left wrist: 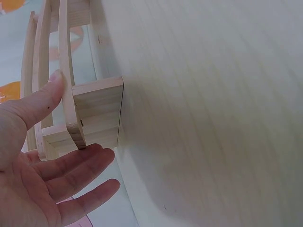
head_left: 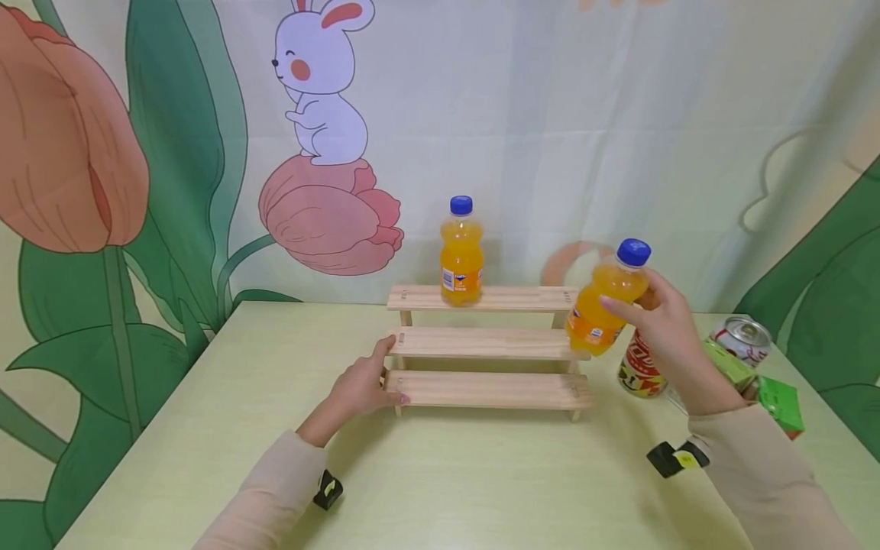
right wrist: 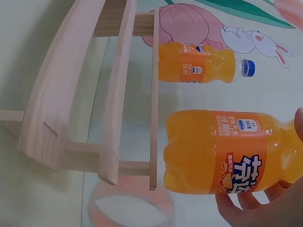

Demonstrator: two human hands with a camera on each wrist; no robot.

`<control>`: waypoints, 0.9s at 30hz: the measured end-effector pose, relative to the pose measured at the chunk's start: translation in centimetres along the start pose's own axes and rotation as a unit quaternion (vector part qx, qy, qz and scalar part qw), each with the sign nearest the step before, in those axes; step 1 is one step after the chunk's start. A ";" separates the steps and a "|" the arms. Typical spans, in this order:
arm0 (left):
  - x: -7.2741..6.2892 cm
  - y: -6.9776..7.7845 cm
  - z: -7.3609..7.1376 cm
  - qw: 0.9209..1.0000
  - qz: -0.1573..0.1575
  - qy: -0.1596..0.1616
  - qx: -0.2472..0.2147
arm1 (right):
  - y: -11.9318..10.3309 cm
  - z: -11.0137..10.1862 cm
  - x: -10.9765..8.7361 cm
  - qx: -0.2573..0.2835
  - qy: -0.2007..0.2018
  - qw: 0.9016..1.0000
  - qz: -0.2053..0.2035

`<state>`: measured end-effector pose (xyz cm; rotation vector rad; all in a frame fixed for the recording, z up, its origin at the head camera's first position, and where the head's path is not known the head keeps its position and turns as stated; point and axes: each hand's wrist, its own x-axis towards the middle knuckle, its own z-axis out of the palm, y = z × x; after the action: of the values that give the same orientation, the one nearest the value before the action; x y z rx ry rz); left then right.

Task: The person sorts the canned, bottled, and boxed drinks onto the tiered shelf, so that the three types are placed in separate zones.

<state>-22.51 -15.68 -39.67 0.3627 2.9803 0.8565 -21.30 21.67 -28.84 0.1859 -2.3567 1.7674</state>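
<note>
A three-step wooden rack [head_left: 491,389] stands on the table. At its left end my left hand [head_left: 359,387] holds it; in the left wrist view the thumb [left wrist: 53,90] lies against the lowest board and the other fingers reach around the board's end. My right hand [head_left: 663,325] grips an orange soda bottle [head_left: 605,305] with a blue cap. That bottle tilts in the air beside the rack's right end, its base apart from the top board in the right wrist view. Another orange soda bottle [head_left: 462,256] stands upright on the top step, left of its middle.
Behind the right forearm are a red can [head_left: 642,367], a silver-topped can [head_left: 742,340] and green cartons [head_left: 780,405], partly hidden. A printed curtain [head_left: 516,137] hangs behind the table [head_left: 481,481].
</note>
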 end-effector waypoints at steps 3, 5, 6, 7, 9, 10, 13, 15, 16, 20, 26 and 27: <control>0.0 0.0 0.0 1.000 0.000 0.001 0.002 | -0.2 0.2 0.4 0.002 -0.001 1.000 -0.004; 0.0 0.0 0.0 1.000 -0.002 0.000 0.002 | -0.4 0.4 0.6 0.013 -0.001 1.000 -0.005; 0.0 0.0 0.0 1.000 -0.002 0.000 0.002 | -0.4 0.4 0.8 0.018 -0.001 1.000 -0.006; 0.0 0.0 0.0 1.000 -0.003 0.000 0.002 | -0.5 0.5 0.9 0.025 -0.001 1.000 -0.006; 0.0 0.0 0.0 1.000 -0.003 0.000 0.001 | -0.7 0.6 1.2 0.041 -0.001 0.999 -0.007; 0.0 0.0 0.0 1.000 -0.002 -0.001 -0.001 | -0.8 0.6 1.4 0.042 -0.001 0.999 -0.007; 0.0 0.0 0.1 1.000 -0.003 -0.004 -0.008 | -1.2 0.7 1.8 0.032 0.001 0.999 -0.006; 0.1 -0.1 0.2 1.000 -0.003 -0.007 -0.011 | -1.6 0.8 2.0 0.022 0.004 1.000 -0.002; 0.1 -0.1 0.2 1.000 -0.003 -0.008 -0.011 | -1.7 0.9 2.1 0.013 0.005 1.000 -0.002; 0.1 -0.1 0.3 1.000 -0.001 -0.008 -0.011 | -2.3 1.1 2.7 0.004 0.000 1.000 0.001; 0.1 -0.2 0.2 1.000 0.001 -0.004 -0.010 | -2.8 1.8 3.6 0.004 -0.006 1.000 0.001; 0.1 -0.1 0.1 1.000 0.001 -0.004 -0.009 | -2.8 1.9 3.7 0.004 -0.006 1.000 0.002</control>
<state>-22.63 -15.70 -39.86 0.3690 2.9626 0.8804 -24.49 19.12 -25.85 0.1946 -2.3604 1.7818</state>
